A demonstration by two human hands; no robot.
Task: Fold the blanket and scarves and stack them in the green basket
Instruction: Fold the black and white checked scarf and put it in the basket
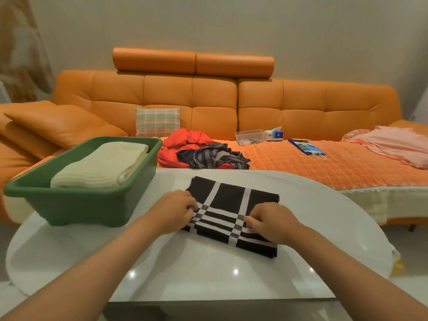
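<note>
Black-and-white checked scarf (234, 213) lies folded into a flat rectangle on the white desk (208, 274), mid-desk, slightly skewed, far edge near the desk's back rim. Left hand (172, 210) at the scarf's left edge, knuckles up, fingers curled, pinching the fabric. Right hand (272, 222) on the near right part of the scarf, also knuckles up, fingertips curled down and nipping the cloth. Both forearms reach in from the bottom corners, converging on the scarf, wrists low over the desk. Green basket (88, 207) sits on the desk's left side, just left of the left hand, part of it overhanging the desk's edge. Folded cream blanket (102, 165) lies inside it, filling most of the basket, top about level with the rim. Bare desk surface in front of and right of the scarf; glossy, rounded edge. Behind the desk, an orange sofa (208, 100) with a knitted orange cover: red cloth (183, 142) and dark striped scarf (213, 157) heaped together, unfolded, just beyond the desk's far edge. Pink cloth (393, 144) lies far right on the sofa, well apart. Plaid cushion (157, 121) leans against the backrest.
</note>
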